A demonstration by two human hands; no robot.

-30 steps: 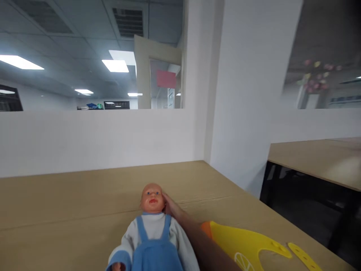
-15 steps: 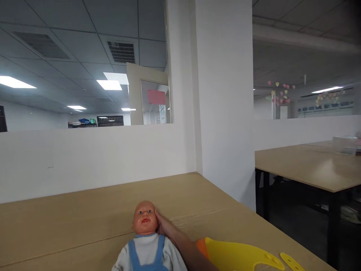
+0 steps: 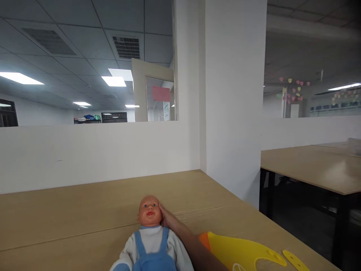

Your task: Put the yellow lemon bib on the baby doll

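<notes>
Doll (image 3: 150, 237) on its back on the light wooden table (image 3: 70, 214), face up, head toward the far partition wall (image 3: 84, 154), its lower body cut off by the bottom edge of the view. It wears a white top and blue dungarees. The right hand (image 3: 166, 222) lies against the side of the doll's head, fingers tucked behind it, the forearm running down to the lower edge; the fingers are mostly hidden behind the head, so whether they cup it loosely or grip it I cannot tell. The left hand is out of view. Just beside the forearm, on the side away from the doll, a yellow silicone bib (image 3: 245, 254) with an orange edge lies flat on the table, its neck strap (image 3: 296, 260) spread out toward the table's corner. A white pillar (image 3: 234, 101) rises behind the table's far right corner. Well apart, past a dark gap, stands another wooden table (image 3: 310, 165).
</notes>
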